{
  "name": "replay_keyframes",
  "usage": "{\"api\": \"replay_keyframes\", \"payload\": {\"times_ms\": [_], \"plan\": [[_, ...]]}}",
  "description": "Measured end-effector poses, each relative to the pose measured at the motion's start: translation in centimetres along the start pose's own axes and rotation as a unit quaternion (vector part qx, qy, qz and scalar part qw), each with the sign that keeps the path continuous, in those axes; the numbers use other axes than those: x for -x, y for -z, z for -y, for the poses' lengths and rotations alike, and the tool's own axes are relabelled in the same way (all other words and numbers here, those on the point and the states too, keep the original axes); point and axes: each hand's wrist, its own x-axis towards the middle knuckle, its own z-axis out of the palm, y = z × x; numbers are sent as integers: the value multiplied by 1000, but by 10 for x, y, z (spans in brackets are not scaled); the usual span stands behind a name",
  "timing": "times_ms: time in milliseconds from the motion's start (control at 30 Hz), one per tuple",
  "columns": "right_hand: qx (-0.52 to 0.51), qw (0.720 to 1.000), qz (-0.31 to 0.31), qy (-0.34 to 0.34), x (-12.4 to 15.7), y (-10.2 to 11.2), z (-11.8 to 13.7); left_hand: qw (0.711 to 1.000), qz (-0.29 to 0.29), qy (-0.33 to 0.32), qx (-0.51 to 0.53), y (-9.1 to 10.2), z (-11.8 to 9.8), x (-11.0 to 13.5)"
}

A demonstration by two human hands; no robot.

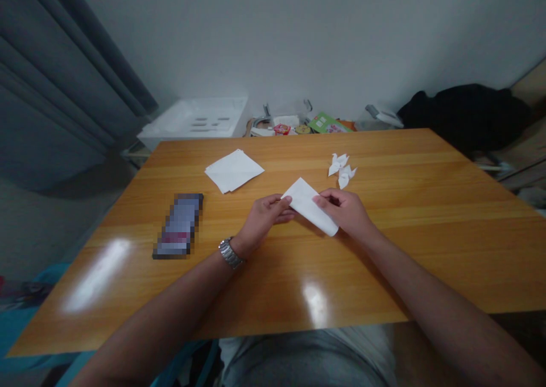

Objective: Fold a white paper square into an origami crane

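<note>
Between my two hands is a folded sheet of white paper (307, 205), held tilted just above the table. My left hand (269, 213) pinches its left corner, thumb on top and fingers beneath. On the right side, my right hand (343, 208) grips the sheet with the thumb pressed on its face and the fingers behind. A little beyond my right hand lie two small folded white paper figures (343, 171), close against each other. A stack of white paper sheets (234, 171) rests farther off to the left.
The wooden table (426, 222) has a smartphone (179, 226) with a blurred screen on its left. Behind the far edge stand a white plastic tray (196, 116), a green packet (326, 123) among small items, and a black cloth heap (464, 114) at right.
</note>
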Motion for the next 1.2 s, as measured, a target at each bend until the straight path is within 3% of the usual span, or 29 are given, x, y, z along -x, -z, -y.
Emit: {"api": "replay_keyframes", "payload": {"times_ms": [167, 367, 1000, 1200], "plan": [[-5, 1000, -19, 1, 2, -3, 1, 999, 26, -1, -22, -6, 2, 4], [-12, 1000, -18, 2, 3, -7, 4, 1000, -10, -15, -23, -8, 4, 4], [-11, 1000, -19, 5, 5, -10, 5, 998, -2, -38, -45, -6, 3, 4], [-2, 1000, -9, 18, 5, -12, 5, 997, -29, -57, -32, -6, 2, 3]]}}
